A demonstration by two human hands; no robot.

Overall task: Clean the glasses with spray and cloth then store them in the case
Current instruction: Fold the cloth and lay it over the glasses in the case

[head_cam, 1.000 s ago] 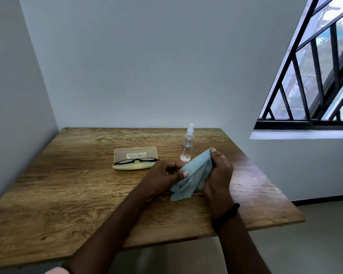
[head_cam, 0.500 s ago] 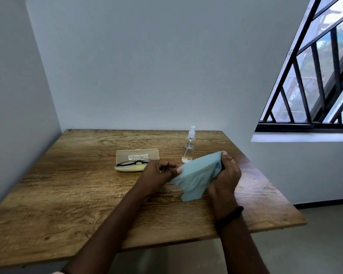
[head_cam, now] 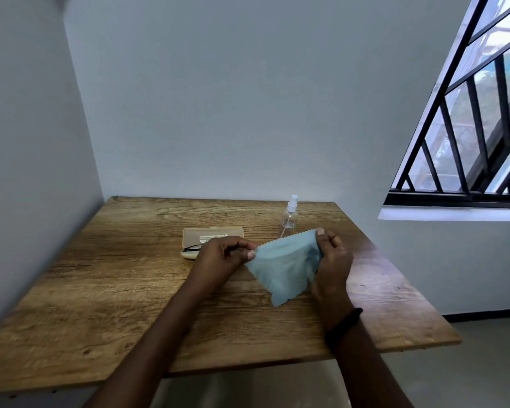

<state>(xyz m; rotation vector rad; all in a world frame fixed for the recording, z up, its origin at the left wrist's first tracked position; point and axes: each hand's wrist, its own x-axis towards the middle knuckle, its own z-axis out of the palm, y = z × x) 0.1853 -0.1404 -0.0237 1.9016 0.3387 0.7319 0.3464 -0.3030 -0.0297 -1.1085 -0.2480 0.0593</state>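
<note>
both hands, left hand (head_cam: 221, 257) and right hand (head_cam: 331, 260), pinch the blue cloth (head_cam: 283, 267) stretched between them, just in front of the spray bottle (head_cam: 289, 217), the open case (head_cam: 212, 235) to its left.

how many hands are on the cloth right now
2. The left hand pinches the left edge of the blue cloth; the right hand grips its right side, both above the wooden table.
</note>
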